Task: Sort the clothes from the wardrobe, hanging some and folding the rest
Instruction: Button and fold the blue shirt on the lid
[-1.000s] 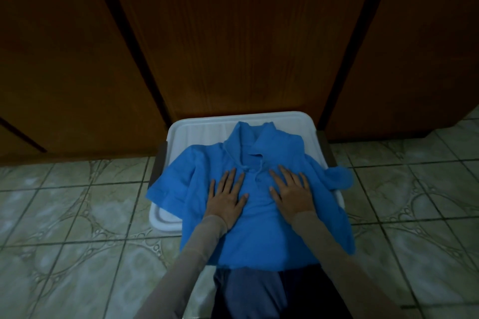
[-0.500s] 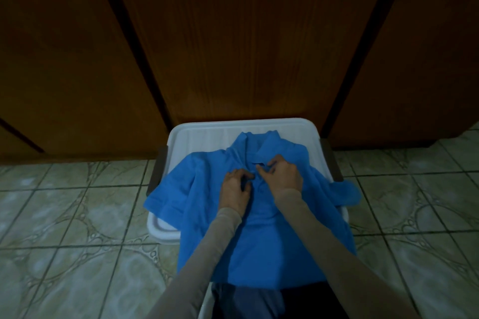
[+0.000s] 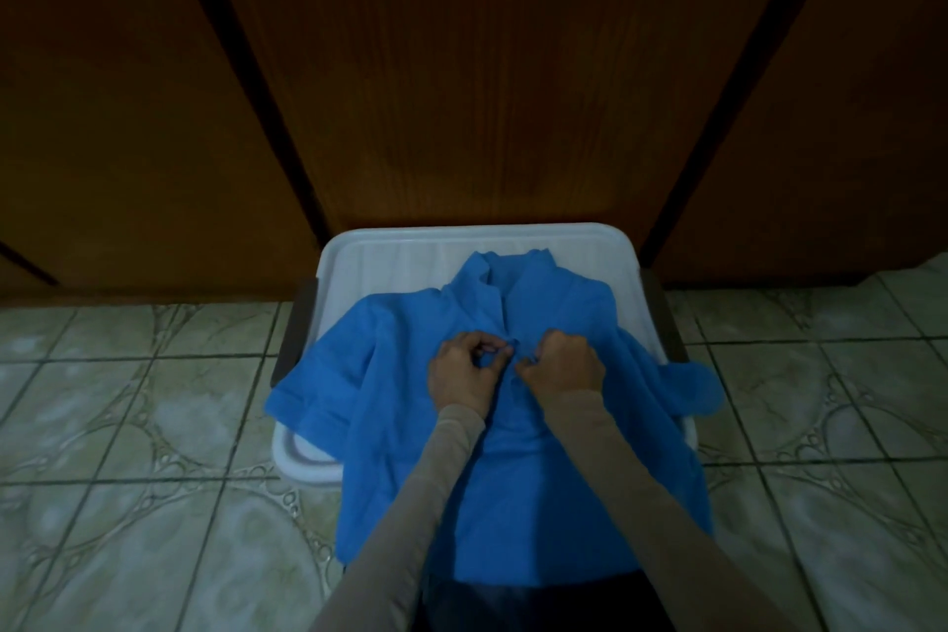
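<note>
A bright blue collared shirt [image 3: 390,400] lies face up, spread over a white plastic bin lid [image 3: 400,257], with its collar toward the wardrobe and its hem toward me. My left hand [image 3: 461,375] pinches the shirt's front placket just below the collar. My right hand [image 3: 564,367] pinches the other side of the placket, close beside the left. Both sleeves of the shirt hang over the bin's sides.
Closed brown wooden wardrobe doors [image 3: 461,67] stand directly behind the bin. Pale patterned floor tiles [image 3: 128,426] extend to the left and right. Dark clothing [image 3: 513,606] shows below the shirt's hem at the bottom edge.
A second ago both hands lay flat on the shirt's chest. They moved up to the placket under the collar and curled into pinches there.
</note>
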